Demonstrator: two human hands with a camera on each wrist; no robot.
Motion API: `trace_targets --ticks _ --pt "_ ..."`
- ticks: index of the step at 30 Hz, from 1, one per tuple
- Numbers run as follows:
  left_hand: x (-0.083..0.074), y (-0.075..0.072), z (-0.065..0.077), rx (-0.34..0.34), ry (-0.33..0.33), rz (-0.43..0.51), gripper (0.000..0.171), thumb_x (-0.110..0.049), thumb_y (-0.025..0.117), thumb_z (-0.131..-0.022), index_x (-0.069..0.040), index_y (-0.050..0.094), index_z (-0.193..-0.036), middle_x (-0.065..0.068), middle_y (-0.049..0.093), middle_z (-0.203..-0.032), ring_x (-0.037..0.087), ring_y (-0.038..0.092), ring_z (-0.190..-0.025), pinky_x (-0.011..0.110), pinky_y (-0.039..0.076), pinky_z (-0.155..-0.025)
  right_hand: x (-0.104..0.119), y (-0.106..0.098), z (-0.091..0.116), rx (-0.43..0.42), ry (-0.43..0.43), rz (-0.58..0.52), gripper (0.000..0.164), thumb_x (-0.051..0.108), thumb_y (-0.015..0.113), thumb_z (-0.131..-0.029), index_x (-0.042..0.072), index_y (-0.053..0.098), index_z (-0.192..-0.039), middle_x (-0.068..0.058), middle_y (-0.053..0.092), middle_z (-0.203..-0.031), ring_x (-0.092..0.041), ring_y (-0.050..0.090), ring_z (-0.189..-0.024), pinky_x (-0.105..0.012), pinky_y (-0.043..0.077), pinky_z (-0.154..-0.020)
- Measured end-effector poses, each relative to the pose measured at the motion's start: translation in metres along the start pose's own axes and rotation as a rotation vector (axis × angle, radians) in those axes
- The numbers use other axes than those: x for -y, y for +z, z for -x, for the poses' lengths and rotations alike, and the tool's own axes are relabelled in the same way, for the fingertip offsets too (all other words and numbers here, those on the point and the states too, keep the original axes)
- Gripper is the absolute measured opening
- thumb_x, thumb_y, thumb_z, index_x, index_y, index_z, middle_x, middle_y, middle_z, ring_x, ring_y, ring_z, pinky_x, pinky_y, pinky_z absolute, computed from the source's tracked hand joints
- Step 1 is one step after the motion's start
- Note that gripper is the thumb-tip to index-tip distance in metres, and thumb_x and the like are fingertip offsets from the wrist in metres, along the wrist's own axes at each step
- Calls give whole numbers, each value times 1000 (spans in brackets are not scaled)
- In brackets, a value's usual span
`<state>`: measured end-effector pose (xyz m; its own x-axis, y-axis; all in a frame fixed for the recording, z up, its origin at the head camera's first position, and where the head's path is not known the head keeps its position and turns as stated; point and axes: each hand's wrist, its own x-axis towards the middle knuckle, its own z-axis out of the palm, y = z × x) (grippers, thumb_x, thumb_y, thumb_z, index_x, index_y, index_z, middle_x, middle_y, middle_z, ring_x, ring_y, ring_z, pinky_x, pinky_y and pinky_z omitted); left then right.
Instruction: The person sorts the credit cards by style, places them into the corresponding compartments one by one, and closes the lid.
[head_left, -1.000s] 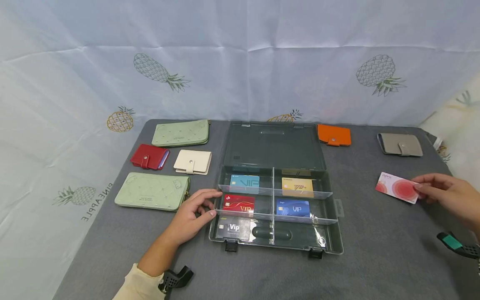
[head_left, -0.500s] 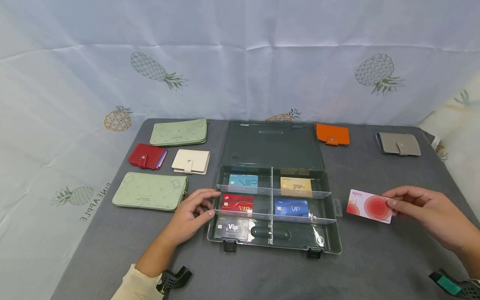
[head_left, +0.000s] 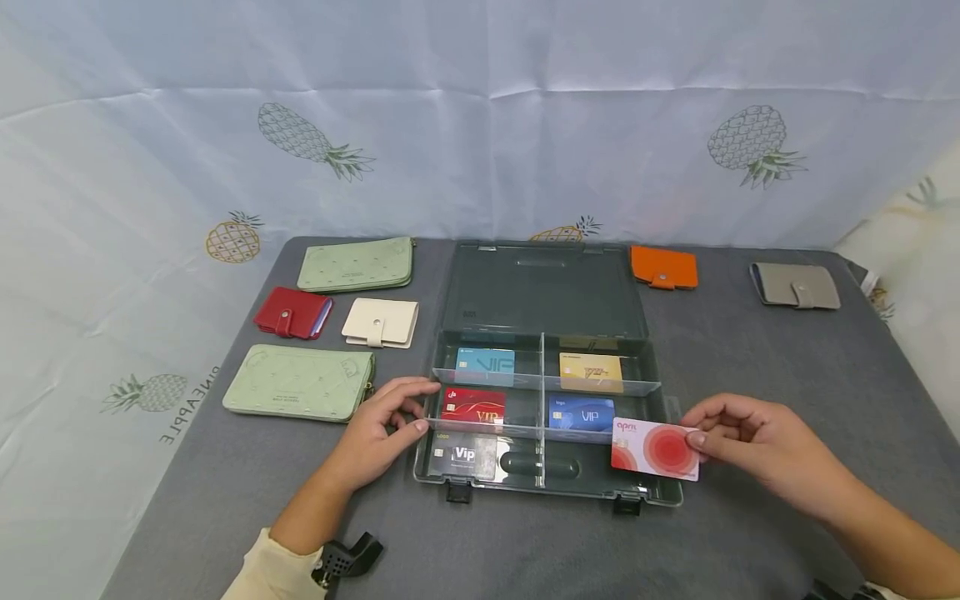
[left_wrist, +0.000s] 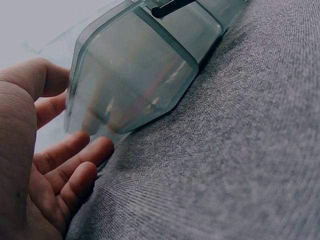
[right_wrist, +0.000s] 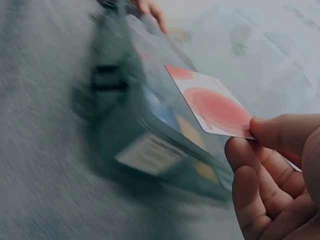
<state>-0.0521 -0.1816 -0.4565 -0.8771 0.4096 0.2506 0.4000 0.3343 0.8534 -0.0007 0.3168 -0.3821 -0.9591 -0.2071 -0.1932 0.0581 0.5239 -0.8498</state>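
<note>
In the head view my right hand [head_left: 738,442] pinches a pink and white card with red circles [head_left: 654,448] by its right end, between thumb and fingers. The card overlaps the front right compartment of an open grey-green plastic box [head_left: 480,482]. My left hand [head_left: 386,429] rests at the box's left side, fingertips right at the rim, fingers relaxed in the left wrist view. Cards lie in the other compartments: light blue [head_left: 476,363] and gold [head_left: 577,367] at the back, red [head_left: 465,403] and blue [head_left: 573,411] in the middle, dark grey [head_left: 450,454] at front left.
Left of the box lie two green wallets [head_left: 292,383], a red card holder [head_left: 288,312] and a cream one [head_left: 382,321]. An orange card holder [head_left: 663,267] and a grey-beige one [head_left: 802,286] lie at the back right. The lid [head_left: 547,287] is folded back.
My right hand has carried the pink and white card leftward from the table's right side to over the box's front right compartment. My left hand has stayed at the box's left side.
</note>
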Motion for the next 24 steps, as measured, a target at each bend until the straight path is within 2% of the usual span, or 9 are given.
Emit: trace_targets --ticks 4,10,15,18,20,22,24 --pt "0 0 0 1 -2 1 44 -4 73 -97 -12 68 -140 5 64 -138 17 68 -96 28 55 -70 4 22 0 -43 -105 44 13 6 79 -97 12 76 -108 3 77 -90 -18 69 -75 -28 55 -62" --pt "0 0 0 2 -7 1 45 -4 73 -97 -13 68 -140 4 64 -138 17 68 -96 28 55 -70 7 46 2 -157 -294 178 29 -2 87 -86 24 78 -96 15 70 -77 -7 59 -61 -21 45 -53" --pt "0 -1 1 1 -18 -8 44 -5 73 -97 -13 68 -140 4 64 -138 16 68 -96 28 55 -70 7 55 2 -222 -358 312 35 1 91 -80 31 78 -91 23 55 -68 1 47 -55 -17 36 -48" --pt "0 -1 1 3 -19 -9 44 -5 73 -98 -13 68 -141 4 64 -138 16 68 -97 28 55 -70 4 57 2 -236 -416 396 37 3 93 -78 33 77 -92 27 51 -69 6 42 -55 -14 34 -48" --pt "0 -1 1 4 -17 -9 44 -5 73 -98 -14 68 -141 3 64 -138 16 68 -97 28 55 -70 0 57 2 -241 -482 441 24 13 91 -86 32 78 -94 28 55 -73 8 41 -57 -12 34 -50" --pt "0 -1 0 3 -10 -5 45 -4 73 -98 -14 68 -141 4 64 -138 16 68 -97 28 55 -70 -3 57 2 -263 -570 507 5 30 80 -99 29 79 -94 25 64 -79 7 51 -61 -13 42 -54" --pt "0 0 0 2 -2 -2 45 -3 72 -97 -13 68 -141 4 65 -138 16 68 -96 28 55 -70 -5 57 2 -294 -646 569 30 46 61 -108 26 80 -95 20 71 -85 4 61 -67 -18 50 -59"
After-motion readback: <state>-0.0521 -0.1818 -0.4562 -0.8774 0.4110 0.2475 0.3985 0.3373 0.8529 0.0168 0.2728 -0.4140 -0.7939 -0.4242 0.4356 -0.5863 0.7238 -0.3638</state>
